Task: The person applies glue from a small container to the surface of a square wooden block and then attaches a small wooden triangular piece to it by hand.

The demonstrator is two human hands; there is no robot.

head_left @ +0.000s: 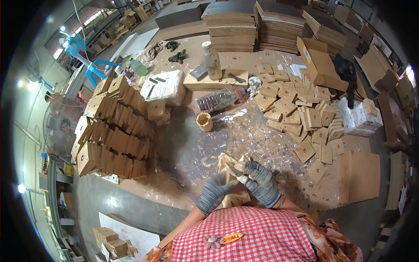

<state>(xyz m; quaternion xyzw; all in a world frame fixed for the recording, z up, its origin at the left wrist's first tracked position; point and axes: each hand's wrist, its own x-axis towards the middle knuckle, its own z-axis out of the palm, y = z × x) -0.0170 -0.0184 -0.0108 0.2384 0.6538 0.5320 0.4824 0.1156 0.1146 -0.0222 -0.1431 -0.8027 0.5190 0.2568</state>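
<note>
Down at the near edge of the tabletop (pixel 174 144), the left hand (pixel 214 192) and the right hand (pixel 262 184), both in grey gloves, met with fingers curled around a small wooden block (pixel 228 168). Straight ahead of them stood a tan cup (pixel 204 123) — open at the top, its inside tan too, its contents too small to tell. Just beyond, a clear bottle (pixel 217 100) lay on its side, while a jar (pixel 212 62) with a white lid stood upright on a wooden board (pixel 231 82), its wall too smeared to show what it held. Over on the left, a green bottle (pixel 139 67) was tipped over! And far right, an open cardboard box (pixel 322 65) leaned behind the heap of drilled wooden pieces (pixel 286 105) — its inside partly hidden.
</note>
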